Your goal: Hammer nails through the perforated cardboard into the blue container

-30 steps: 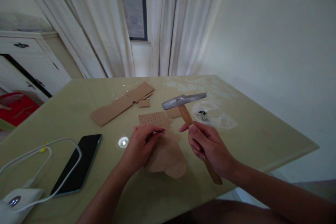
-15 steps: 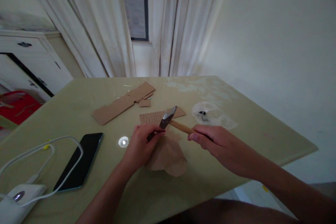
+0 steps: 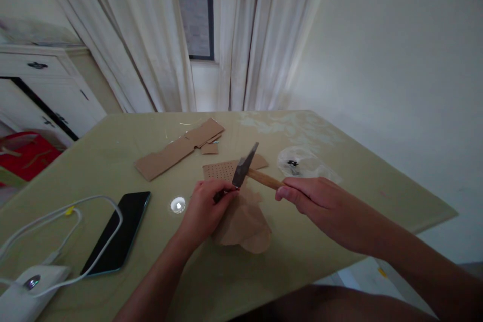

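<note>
You work at a pale green table, a long cardboard strip toward its far edge and a brown cutout nearer you, partly hidden by your left hand. Your right hand grips a hammer by its wooden handle, its head angled down beside your left fingertips, pinched close; what they hold cannot be told.

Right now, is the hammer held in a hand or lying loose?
Held: the right hand grips the hammer by its wooden handle, with its metal head beside the left hand.
</note>
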A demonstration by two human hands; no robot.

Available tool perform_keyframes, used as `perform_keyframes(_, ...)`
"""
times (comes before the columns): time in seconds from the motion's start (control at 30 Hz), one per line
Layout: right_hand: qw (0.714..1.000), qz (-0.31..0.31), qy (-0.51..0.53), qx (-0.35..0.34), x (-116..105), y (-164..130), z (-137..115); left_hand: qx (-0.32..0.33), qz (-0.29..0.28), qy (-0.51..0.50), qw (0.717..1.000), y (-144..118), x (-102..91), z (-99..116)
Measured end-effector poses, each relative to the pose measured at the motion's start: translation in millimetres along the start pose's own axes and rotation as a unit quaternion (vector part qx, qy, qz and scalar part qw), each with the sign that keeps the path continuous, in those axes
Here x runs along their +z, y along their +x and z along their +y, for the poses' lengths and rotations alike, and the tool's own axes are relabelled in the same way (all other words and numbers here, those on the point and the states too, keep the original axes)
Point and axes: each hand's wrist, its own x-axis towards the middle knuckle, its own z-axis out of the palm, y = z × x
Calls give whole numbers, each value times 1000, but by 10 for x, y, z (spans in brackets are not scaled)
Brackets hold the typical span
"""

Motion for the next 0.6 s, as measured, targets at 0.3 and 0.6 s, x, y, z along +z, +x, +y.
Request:
perform_keyframes(0.3, 1000, 0, -28, 6, 24, 18, 40, -5, -12, -6, 1000, -3, -2, -22)
perform_keyframes(0.6, 996, -36, -73, 19, 23, 25, 11, -23, -23, 0, 999, 10, 3, -9)
